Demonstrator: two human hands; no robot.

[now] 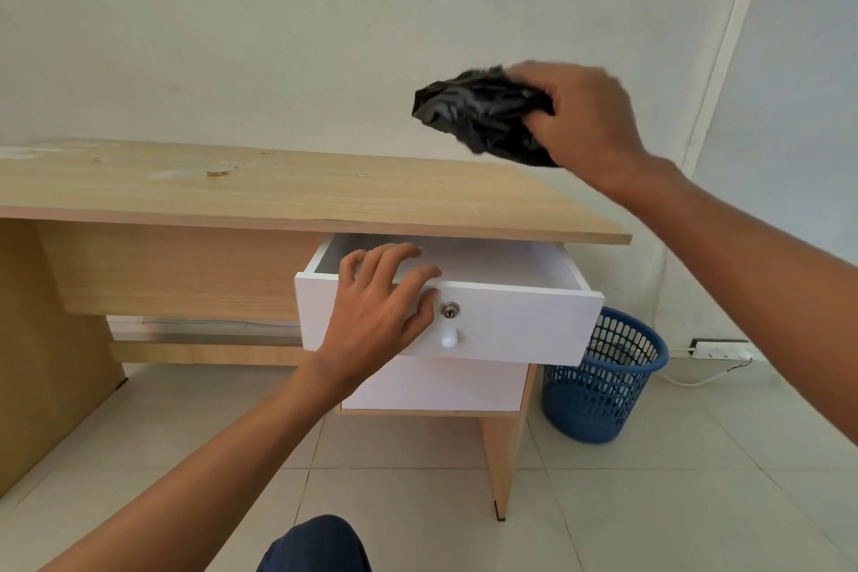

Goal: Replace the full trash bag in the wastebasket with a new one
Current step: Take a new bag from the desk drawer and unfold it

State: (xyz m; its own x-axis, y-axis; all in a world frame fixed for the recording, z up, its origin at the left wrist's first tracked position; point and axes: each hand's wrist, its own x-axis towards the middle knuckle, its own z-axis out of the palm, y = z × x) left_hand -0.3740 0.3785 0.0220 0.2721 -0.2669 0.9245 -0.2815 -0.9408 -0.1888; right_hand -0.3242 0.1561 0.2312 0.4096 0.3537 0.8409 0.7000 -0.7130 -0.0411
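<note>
My right hand (585, 118) is raised above the desk's right end and grips a crumpled black trash bag (478, 114). My left hand (380, 307) lies flat with spread fingers on the front panel of a white drawer (520, 320), which is pulled open; the part of its inside that shows is bare. A blue perforated wastebasket (603, 381) stands on the floor to the right of the desk, partly hidden behind the drawer, with no bag visible on its rim.
The wooden desk (278, 190) runs along the wall with some stains and crumbs on top. A white cabinet door (436, 386) sits under the drawer. A white power strip (719, 348) and cable lie on the tiled floor at the right wall. My knee (315, 543) shows at the bottom.
</note>
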